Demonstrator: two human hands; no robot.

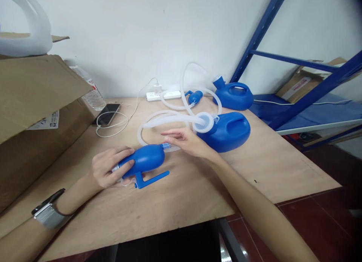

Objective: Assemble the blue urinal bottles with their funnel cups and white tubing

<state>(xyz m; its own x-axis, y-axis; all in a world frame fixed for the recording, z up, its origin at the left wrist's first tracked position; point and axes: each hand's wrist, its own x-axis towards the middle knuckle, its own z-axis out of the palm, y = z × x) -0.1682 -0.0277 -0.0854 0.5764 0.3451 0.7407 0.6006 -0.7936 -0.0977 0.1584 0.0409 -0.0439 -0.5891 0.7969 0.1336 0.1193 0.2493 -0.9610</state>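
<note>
My left hand (pixel 111 167) is closed around the rear of a small blue plastic bottle-shaped receptacle (pixel 148 158), which lies on its side just over the table. A thin blue handle (pixel 155 179) sticks out from its near side, and a clear strap hangs by my fingers. From its narrow tip a clear connector (pixel 166 145) leads into a translucent hose. Beside that joint is my right hand (pixel 188 141), fingers stretched out, thumb tip at the connector; its far fingers are hidden. The hose (pixel 169 120) loops behind to a large blue jug (pixel 234 131) with a white cap.
Farther back stand a second blue jug (pixel 233 96) and another small blue receptacle (pixel 195 97). A power strip (pixel 166 96), a phone (pixel 106 114) with a cable and a water bottle (pixel 93 92) line the wall. A cardboard box (pixel 42 148) fills the left; blue shelving (pixel 299 62) rises right.
</note>
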